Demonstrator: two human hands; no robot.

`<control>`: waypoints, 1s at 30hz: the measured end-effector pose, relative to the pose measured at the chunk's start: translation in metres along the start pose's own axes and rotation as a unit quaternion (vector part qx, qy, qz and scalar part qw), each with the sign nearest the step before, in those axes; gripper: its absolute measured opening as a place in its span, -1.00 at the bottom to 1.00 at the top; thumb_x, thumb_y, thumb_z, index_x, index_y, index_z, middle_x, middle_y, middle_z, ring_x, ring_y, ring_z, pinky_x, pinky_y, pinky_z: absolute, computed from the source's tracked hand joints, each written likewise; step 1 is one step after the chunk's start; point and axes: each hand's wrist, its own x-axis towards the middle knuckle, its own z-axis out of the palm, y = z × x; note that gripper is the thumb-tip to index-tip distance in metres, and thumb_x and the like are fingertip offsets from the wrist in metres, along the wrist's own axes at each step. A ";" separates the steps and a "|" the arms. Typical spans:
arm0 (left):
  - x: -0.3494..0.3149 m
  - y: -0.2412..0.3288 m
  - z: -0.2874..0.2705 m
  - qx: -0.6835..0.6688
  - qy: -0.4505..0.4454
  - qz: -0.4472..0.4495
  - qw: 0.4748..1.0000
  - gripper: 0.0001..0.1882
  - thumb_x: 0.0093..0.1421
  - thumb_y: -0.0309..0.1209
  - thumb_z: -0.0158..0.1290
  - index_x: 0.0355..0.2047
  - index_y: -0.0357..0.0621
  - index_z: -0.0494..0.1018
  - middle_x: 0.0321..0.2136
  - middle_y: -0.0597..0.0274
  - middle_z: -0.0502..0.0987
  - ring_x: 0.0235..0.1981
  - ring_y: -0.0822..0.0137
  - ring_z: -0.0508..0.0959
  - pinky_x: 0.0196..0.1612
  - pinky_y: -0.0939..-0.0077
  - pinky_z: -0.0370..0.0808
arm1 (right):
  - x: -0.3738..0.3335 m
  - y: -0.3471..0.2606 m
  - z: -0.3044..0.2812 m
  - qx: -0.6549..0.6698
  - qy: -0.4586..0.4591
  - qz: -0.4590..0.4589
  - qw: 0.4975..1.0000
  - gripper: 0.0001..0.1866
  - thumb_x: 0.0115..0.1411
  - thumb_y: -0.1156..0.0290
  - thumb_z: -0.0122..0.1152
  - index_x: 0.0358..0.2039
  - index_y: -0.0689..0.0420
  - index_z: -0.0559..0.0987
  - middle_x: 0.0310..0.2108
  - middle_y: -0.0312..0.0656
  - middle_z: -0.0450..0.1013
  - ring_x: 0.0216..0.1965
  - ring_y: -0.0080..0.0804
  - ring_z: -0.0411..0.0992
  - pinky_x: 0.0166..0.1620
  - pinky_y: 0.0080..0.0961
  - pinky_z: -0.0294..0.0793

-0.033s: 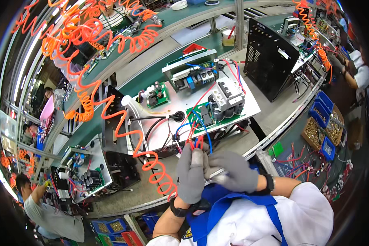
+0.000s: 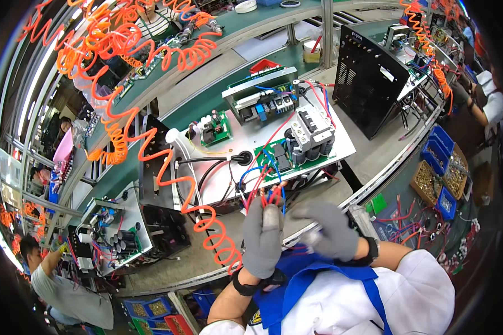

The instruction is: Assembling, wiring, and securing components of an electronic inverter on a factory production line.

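My left hand [image 2: 262, 237], in a grey glove, pinches a bundle of red wires [image 2: 272, 196] at the near edge of a white metal panel [image 2: 341, 146]. The wires' tips stick up above the thumb. A blue wire [image 2: 283, 192] hangs beside them. The red and blue wires run to a green circuit board [image 2: 266, 174] with a block of large capacitors [image 2: 313, 131]. My gloved right hand [image 2: 335, 233] is just to the right, apart from the left. Its fingers are bent and smeared by motion, so what they hold, if anything, is unclear.
Orange coiled air hoses [image 2: 176, 181] hang at the left, one reaching down near my left wrist. A tall black panel [image 2: 369, 81] stands behind at the right. Blue bins [image 2: 446, 202] and trays of small metal parts [image 2: 427, 181] lie at right. Another person [image 2: 67, 285] works at far left.
My right hand has drawn slightly right, away from my left hand. More of the red wires' ends shows above my left fingers. The left hand stays nearly in place.
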 end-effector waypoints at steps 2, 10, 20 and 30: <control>-0.003 -0.009 0.003 0.142 -0.006 0.128 0.981 -0.77 0.36 -0.33 -0.04 -0.16 -0.25 0.47 -0.60 0.24 0.41 -0.58 0.37 0.41 -0.49 0.43 0.35 | 0.007 -0.007 -0.016 0.042 0.098 0.033 0.994 -0.67 0.20 0.25 0.24 -0.10 0.17 0.61 -0.34 -0.14 0.51 -0.38 -0.35 0.50 -0.36 -0.45 0.44; -0.016 -0.030 0.007 0.007 -0.073 -0.062 0.995 -0.79 0.38 -0.36 -0.06 -0.31 -0.27 0.44 -0.64 0.20 0.44 -0.60 0.41 0.42 -0.49 0.44 0.35 | 0.004 -0.013 -0.023 0.083 -0.003 0.205 0.975 -0.80 0.27 0.38 0.19 -0.22 0.24 0.65 -0.43 -0.18 0.50 -0.42 -0.49 0.44 -0.34 -0.51 0.41; -0.017 -0.162 0.030 0.343 -0.172 0.176 0.907 -0.74 0.29 -0.22 0.05 -0.20 -0.15 0.52 -0.46 0.09 0.58 -0.45 0.11 0.60 -0.41 0.20 0.50 | 0.025 -0.014 -0.056 -0.216 -0.165 0.117 0.955 -0.66 0.11 0.26 0.34 -0.16 0.18 0.58 -0.40 -0.07 0.49 -0.37 -0.08 0.48 -0.30 -0.22 0.45; 0.026 -0.275 0.090 0.488 -0.213 0.143 0.834 -0.74 0.27 -0.20 0.07 -0.19 -0.10 0.53 -0.46 0.07 0.59 -0.46 0.04 0.60 -0.42 0.15 0.52 | 0.001 0.100 0.191 -0.438 -0.622 -0.199 0.618 -0.76 0.05 0.38 0.27 -0.29 0.22 0.68 -0.21 -0.05 0.60 -0.21 -0.12 0.60 -0.23 -0.13 0.56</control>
